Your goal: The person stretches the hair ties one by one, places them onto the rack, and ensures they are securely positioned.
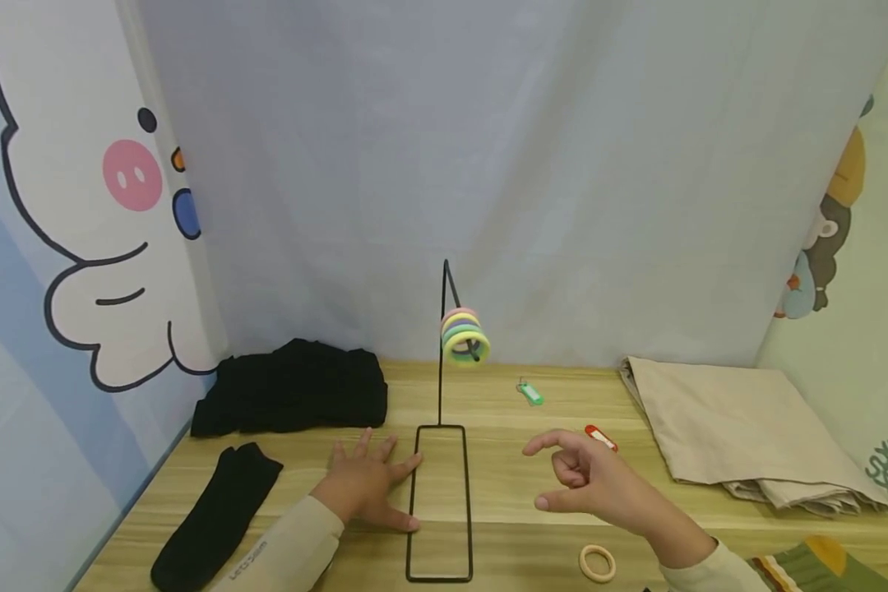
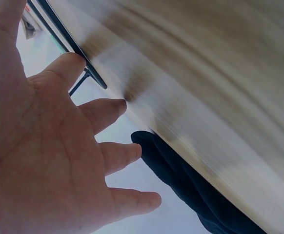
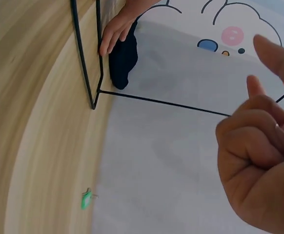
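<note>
**Stand Steadied, Right Hand Free Above the Table**

On the near middle of the wooden table [image 1: 488, 493] stands a black wire stand [image 1: 441, 501]: a rectangular base frame lying flat, with a thin upright rod rising from its far end. A hook at the top of the rod carries a stack of coloured rings [image 1: 464, 336], pink, yellow and green, hanging clear of the table.

The left hand [image 1: 366, 485] lies palm down on the table, fingers spread and straight, its fingertips touching the left rail of the base frame. It grips nothing.

The right hand [image 1: 592, 485] hovers to the right of the frame, above the table. Index finger and thumb are extended and apart; the remaining fingers are curled in. It holds nothing.

Loose items near the right hand:
- a beige ring [image 1: 597, 563], near edge, just below the wrist;
- a red key tag [image 1: 601, 437], just beyond the hand;
- a green key tag [image 1: 531, 393], farther back.

Judged step: the stand is being steadied while the right hand is between items. The next move would call for a pinch on one loose item, most likely the beige ring or the red tag, then a lift to the hook without disturbing the stack.

Elsewhere: black cloth [image 1: 292, 397] far left, a black sock [image 1: 218, 514] near left, folded beige cloth [image 1: 740, 432] at right.
</note>
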Available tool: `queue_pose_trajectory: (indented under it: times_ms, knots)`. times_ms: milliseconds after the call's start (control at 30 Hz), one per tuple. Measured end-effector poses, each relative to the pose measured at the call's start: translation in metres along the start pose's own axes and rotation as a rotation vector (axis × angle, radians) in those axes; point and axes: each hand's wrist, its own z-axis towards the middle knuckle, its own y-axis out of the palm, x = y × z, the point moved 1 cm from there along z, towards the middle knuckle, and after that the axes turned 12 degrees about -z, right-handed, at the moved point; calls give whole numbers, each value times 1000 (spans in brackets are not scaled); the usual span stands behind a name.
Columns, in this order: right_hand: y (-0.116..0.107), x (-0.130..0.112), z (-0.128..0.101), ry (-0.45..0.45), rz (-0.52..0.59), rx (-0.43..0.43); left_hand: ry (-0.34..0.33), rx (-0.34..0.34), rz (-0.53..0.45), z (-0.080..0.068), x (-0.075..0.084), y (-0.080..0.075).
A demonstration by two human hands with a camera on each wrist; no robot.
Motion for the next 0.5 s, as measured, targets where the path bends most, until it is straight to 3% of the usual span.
queue_pose_trajectory:
  times_ms: [233, 500]
  knots:
    - [-7, 29, -17, 45, 210, -308, 4, 10, -19, -2, 2, -2]
    - [-6, 54, -34, 86, 232, -450, -7, 2, -21, -3, 2, -2]
